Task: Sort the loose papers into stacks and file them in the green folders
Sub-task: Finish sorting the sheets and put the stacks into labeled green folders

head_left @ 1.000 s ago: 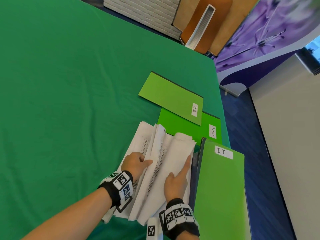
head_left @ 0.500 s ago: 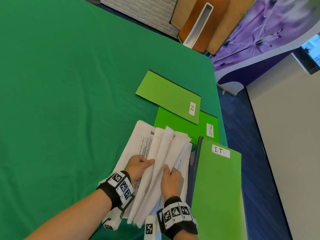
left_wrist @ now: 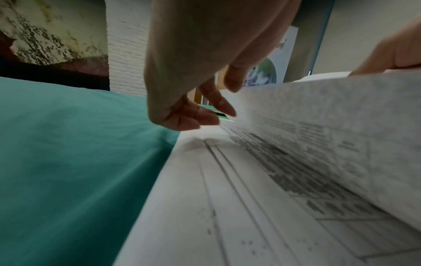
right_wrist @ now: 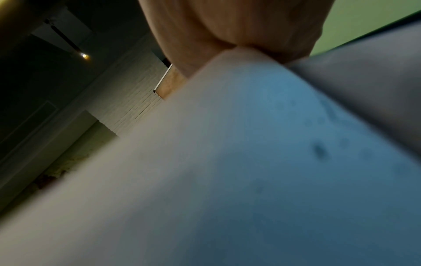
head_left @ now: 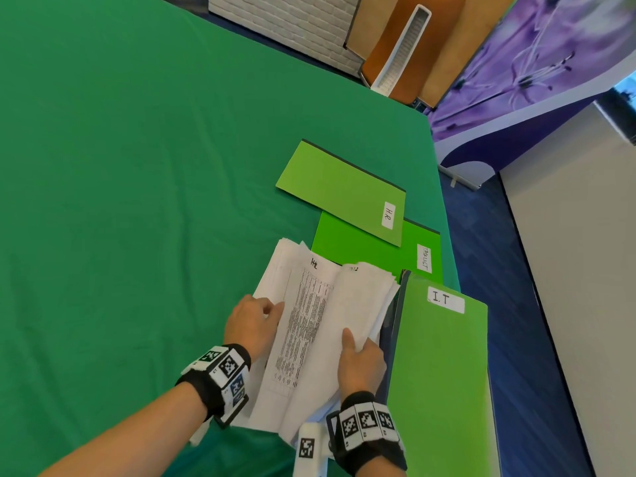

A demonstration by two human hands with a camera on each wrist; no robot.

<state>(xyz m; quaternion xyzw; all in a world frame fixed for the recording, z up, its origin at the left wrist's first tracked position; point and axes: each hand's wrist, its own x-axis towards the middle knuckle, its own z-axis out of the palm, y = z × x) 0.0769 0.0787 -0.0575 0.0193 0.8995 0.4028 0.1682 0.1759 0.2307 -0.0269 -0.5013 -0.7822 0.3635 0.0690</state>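
Note:
A loose pile of white papers (head_left: 309, 325) lies near the table's right front corner, its top sheet printed with a table and marked "HR". My left hand (head_left: 270, 309) rests on the pile's left edge, fingers relaxed (left_wrist: 218, 109) beside a lifted sheet (left_wrist: 318, 117). My right hand (head_left: 354, 346) grips a raised bundle of sheets at the right, thumb on top, fingers hidden beneath. Three green folders lie to the right: "H.R." (head_left: 337, 191), one with a label I cannot read clearly (head_left: 364, 249), and "I.T" (head_left: 440, 380). The right wrist view shows only blurred paper (right_wrist: 227, 162) under my palm.
The green cloth table (head_left: 137, 166) stretches wide to the left and back. Its right edge runs just beyond the folders, and the "I.T" folder overhangs it. White brick panels and orange boards (head_left: 395, 46) stand past the far edge.
My right hand has pulled the upper sheets over to the right, baring a printed page. My left hand slid from the pile's middle to its left edge.

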